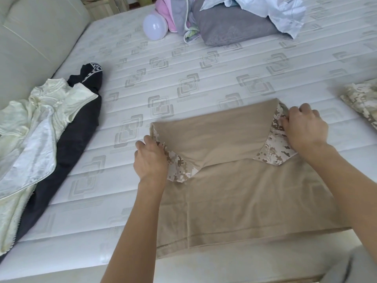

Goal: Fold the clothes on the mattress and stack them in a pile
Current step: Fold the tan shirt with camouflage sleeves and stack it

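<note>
A tan shirt with camouflage sleeves [234,180] lies flat near the front edge of the white mattress [183,78], its far part folded back toward me. My left hand [150,160] pinches the camouflage sleeve at the fold's left corner. My right hand [304,127] pinches the camouflage sleeve at the fold's right corner. To the left lie a cream garment [34,127] and a dark garment [77,127], unfolded, the cream one partly on top. A camouflage garment [361,101] lies at the right edge.
At the back of the mattress sit a grey pillow [230,27], a heap of pink, grey and pale blue cloth [265,9] and a white bulb-shaped lamp [155,26]. A cream padded headboard or sofa [30,37] borders the left side.
</note>
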